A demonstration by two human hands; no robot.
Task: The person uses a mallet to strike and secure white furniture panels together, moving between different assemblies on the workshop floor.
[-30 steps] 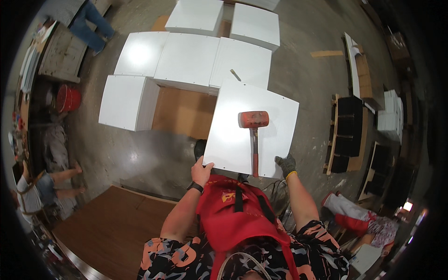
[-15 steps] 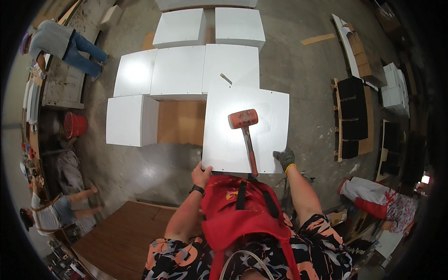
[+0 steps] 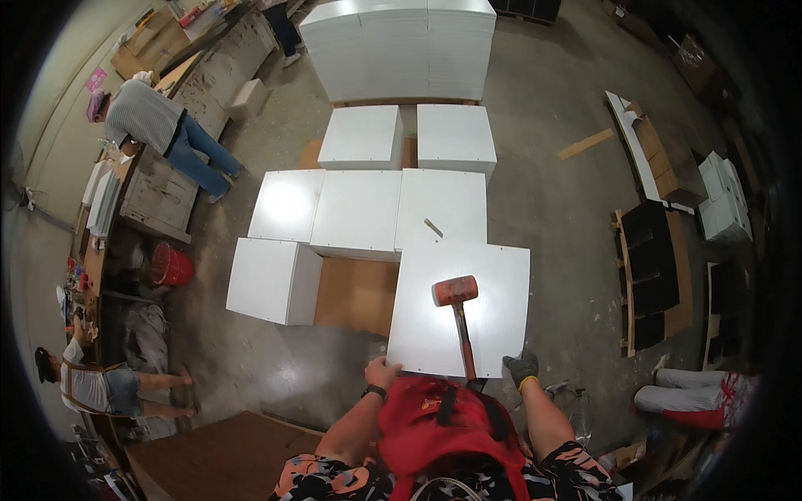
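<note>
A large white panel (image 3: 434,334) lies flat in front of me, with small dark holes near its edges. Whether it is loose or the top of a box I cannot tell. On it rests a mallet (image 3: 456,290) with an orange-red head, its handle pointing toward me. My bare left hand (image 3: 383,372), with a dark wristband, grips the panel's near left corner. My right hand (image 3: 522,367), in a grey glove with a yellow cuff, is closed on the near right corner. Fingers under the edge are hidden. A short, thin strip (image 3: 433,228) lies on the white box (image 3: 451,196) just beyond.
More white boxes (image 3: 359,204) stand ahead and left, around a brown cardboard sheet (image 3: 355,292). Behind them rises a tall stack of white panels (image 3: 393,58). A pallet of black pieces (image 3: 652,275) is on the right. Workers stand at the left bench (image 3: 154,196); another person (image 3: 702,397) is at right.
My view has tilted up, so everything sits lower in the picture and the tall white stack shows at the back. Both hands stay on the panel; the mallet has not moved on it.
</note>
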